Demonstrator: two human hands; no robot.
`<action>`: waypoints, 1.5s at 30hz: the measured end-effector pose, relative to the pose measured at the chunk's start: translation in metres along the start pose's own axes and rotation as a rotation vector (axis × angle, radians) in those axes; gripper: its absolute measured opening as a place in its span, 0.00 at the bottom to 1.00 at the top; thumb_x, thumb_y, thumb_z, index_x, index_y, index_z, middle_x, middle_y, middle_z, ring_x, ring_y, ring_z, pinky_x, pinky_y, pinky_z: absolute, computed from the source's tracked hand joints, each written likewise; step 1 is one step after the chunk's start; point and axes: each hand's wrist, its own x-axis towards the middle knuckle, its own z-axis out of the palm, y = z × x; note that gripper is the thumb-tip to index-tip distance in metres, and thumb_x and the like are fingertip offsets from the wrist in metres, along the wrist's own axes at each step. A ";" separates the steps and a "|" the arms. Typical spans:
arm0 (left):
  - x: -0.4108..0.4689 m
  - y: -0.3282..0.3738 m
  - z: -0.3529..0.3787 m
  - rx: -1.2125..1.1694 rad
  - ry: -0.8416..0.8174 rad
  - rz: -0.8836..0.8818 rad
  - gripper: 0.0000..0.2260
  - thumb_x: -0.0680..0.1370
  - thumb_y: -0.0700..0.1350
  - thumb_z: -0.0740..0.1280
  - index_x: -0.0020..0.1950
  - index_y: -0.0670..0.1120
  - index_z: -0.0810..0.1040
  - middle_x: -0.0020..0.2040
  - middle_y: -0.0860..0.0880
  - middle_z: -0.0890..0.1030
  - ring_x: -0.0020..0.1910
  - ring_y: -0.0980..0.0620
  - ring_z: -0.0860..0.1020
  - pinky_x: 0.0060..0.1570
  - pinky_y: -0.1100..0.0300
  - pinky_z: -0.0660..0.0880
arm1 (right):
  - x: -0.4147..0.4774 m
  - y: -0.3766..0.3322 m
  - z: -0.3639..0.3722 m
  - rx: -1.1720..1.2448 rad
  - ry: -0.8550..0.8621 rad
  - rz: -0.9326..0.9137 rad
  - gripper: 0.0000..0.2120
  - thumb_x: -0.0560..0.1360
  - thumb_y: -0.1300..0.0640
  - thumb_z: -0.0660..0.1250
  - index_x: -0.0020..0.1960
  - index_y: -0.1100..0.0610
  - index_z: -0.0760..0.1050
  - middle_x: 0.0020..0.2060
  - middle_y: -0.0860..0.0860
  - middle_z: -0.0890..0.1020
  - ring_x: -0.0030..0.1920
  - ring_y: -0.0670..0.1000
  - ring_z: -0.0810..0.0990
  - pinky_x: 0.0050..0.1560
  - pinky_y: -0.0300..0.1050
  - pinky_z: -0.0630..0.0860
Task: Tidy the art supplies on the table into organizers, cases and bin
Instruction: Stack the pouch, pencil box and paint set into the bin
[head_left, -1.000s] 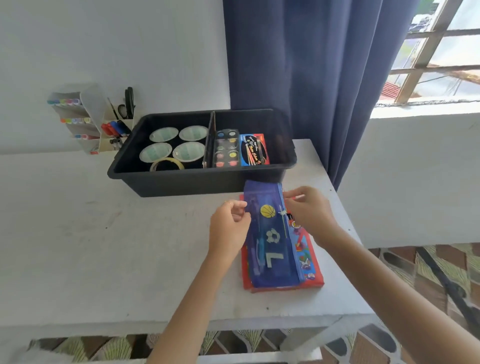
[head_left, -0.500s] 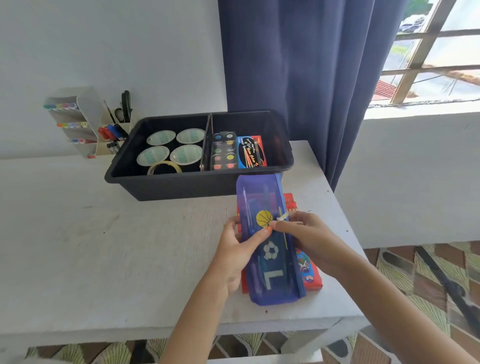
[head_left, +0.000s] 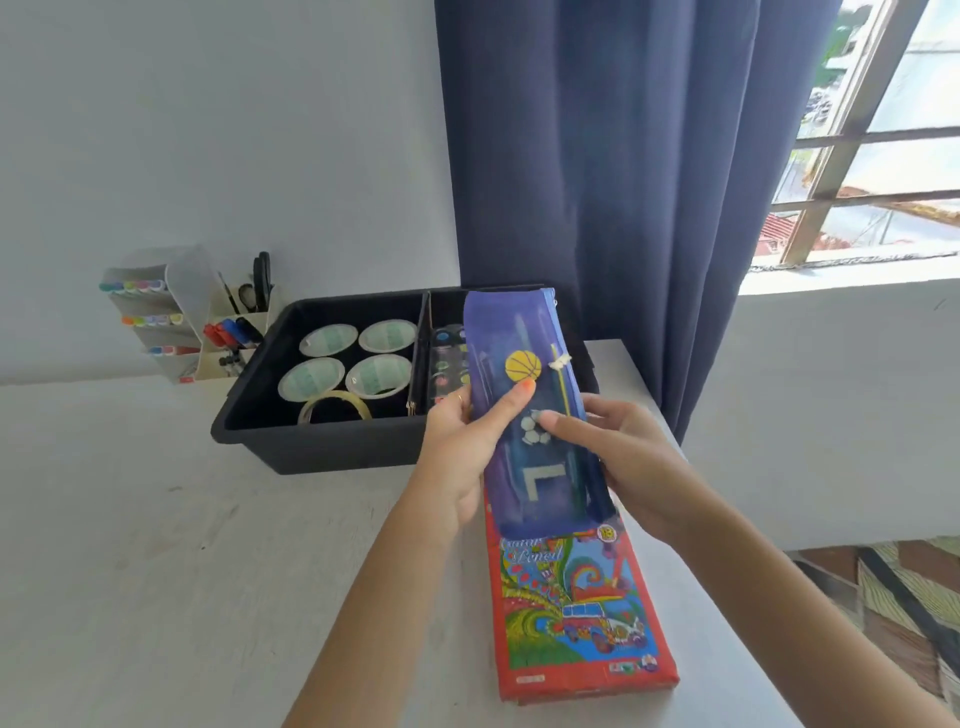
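The bin (head_left: 322, 447) sits on the table (head_left: 130, 571) at frame centre. Its left compartment holds cups (head_left: 382, 374) and a tape roll (head_left: 335, 408), and its right compartment holds a paint palette (head_left: 447, 364). The organizer (head_left: 176, 312) stands behind it at left. The pencil box (head_left: 576, 613) lies before the bin, and the pencil case (head_left: 545, 483) overlaps both.

purple pencil case (head_left: 524, 415) raised, tilted, over bin (head_left: 322, 441)
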 end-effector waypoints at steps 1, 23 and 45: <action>0.008 0.005 0.003 0.017 -0.007 -0.016 0.11 0.74 0.43 0.71 0.54 0.42 0.80 0.46 0.43 0.84 0.40 0.49 0.84 0.34 0.59 0.79 | 0.009 -0.005 0.001 0.006 0.021 -0.013 0.11 0.73 0.58 0.70 0.53 0.61 0.79 0.44 0.57 0.85 0.43 0.54 0.84 0.41 0.47 0.82; 0.169 -0.013 -0.008 0.395 0.201 -0.098 0.13 0.73 0.39 0.72 0.56 0.39 0.79 0.51 0.45 0.82 0.43 0.51 0.80 0.38 0.58 0.75 | 0.185 0.003 -0.002 -0.296 0.231 0.080 0.10 0.77 0.66 0.61 0.56 0.61 0.75 0.51 0.58 0.82 0.48 0.56 0.81 0.47 0.50 0.80; 0.180 -0.038 -0.008 1.544 -0.085 0.022 0.22 0.82 0.41 0.55 0.76 0.44 0.55 0.77 0.45 0.55 0.76 0.42 0.52 0.70 0.46 0.56 | 0.206 0.039 0.002 -1.468 -0.076 0.093 0.25 0.81 0.62 0.50 0.72 0.74 0.46 0.72 0.72 0.45 0.73 0.68 0.49 0.73 0.52 0.54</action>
